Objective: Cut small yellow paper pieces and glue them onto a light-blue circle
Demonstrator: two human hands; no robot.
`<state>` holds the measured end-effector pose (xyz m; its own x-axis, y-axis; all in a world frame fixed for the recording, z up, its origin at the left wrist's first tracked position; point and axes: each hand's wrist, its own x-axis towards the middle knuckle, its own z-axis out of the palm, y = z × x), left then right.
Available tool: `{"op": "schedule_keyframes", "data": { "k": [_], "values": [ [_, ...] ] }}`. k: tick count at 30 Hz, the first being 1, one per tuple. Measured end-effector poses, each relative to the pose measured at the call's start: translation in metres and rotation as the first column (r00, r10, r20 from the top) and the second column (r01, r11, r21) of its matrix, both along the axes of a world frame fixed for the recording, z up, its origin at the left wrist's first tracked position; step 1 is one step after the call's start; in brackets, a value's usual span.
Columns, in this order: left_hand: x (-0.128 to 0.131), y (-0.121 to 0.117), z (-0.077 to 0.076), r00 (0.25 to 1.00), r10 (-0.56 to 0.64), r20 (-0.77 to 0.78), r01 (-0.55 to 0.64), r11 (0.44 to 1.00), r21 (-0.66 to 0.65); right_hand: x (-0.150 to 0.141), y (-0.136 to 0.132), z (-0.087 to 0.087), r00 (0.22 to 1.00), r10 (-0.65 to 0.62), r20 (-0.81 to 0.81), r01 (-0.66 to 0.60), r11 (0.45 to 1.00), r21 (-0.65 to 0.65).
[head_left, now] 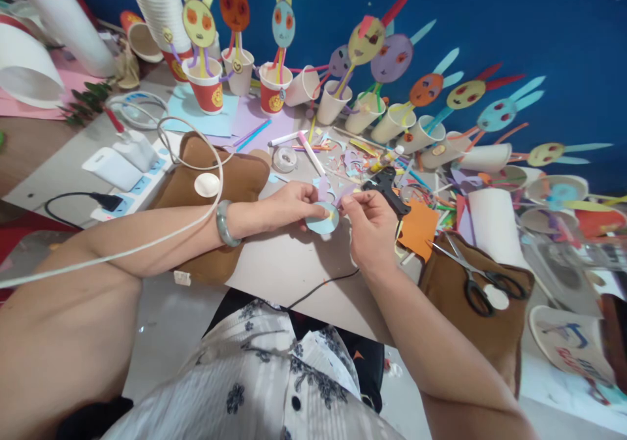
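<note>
My left hand (294, 208) pinches a light blue paper disc (322, 223) over the near part of the table, its thumb lying on the disc's face. Two narrow purple paper strips (322, 187) stick up at the disc's far edge, like ears. My right hand (371, 221) is closed at the right-hand strip, thumb and forefinger pressed together on it. Whether that strip is fixed to the disc I cannot tell. Just beyond my right hand lies a black glue gun (389, 187), and orange paper (418, 228) is to its right.
Rabbit-faced paper figures in paper cups (206, 87) line the blue wall. Paper scraps, pens (312, 153) and a tape roll (285, 159) litter the middle. Scissors (477, 280) rest on a brown cushion (441, 290) at right. A power strip (142, 185) and white cable (186, 221) are left.
</note>
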<state>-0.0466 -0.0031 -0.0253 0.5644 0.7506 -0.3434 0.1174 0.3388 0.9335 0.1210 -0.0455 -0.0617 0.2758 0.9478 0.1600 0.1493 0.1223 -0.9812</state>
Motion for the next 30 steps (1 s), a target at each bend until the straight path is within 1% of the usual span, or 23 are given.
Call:
{"op": "schedule_keyframes", "data": {
  "k": [5, 8, 13, 21, 24, 30],
  "values": [
    [0.0011, -0.0012, 0.0039, 0.999, 0.011, -0.037, -0.011, 1.0, -0.016, 0.001, -0.0002, -0.0011, 0.999, 0.01, -0.041, -0.011, 1.0, -0.009],
    [0.001, -0.0004, 0.0021, 0.999, 0.007, -0.04, -0.008, 1.0, -0.016, 0.0021, -0.0006, -0.0021, 0.998, 0.025, -0.063, -0.026, 1.0, -0.016],
    [0.0001, 0.0004, -0.0013, 1.0, -0.006, 0.0, 0.006, 1.0, -0.007, 0.0043, -0.0004, -0.006, 0.993, 0.058, -0.098, -0.06, 0.998, -0.014],
    [0.0011, -0.0002, 0.0012, 0.999, 0.021, -0.048, -0.02, 1.0, 0.02, 0.0053, -0.0012, -0.0071, 0.988, 0.127, -0.087, -0.129, 0.992, -0.01],
    [0.0016, 0.0, 0.0017, 0.998, 0.017, -0.055, -0.016, 1.0, 0.021, 0.0044, -0.0017, -0.0063, 0.989, 0.109, -0.096, -0.112, 0.993, -0.025],
    [0.0016, 0.0005, 0.0003, 1.0, -0.012, -0.012, 0.012, 1.0, -0.011, 0.0022, -0.0007, -0.0014, 0.986, 0.078, -0.149, -0.091, 0.992, -0.084]
  ]
}}
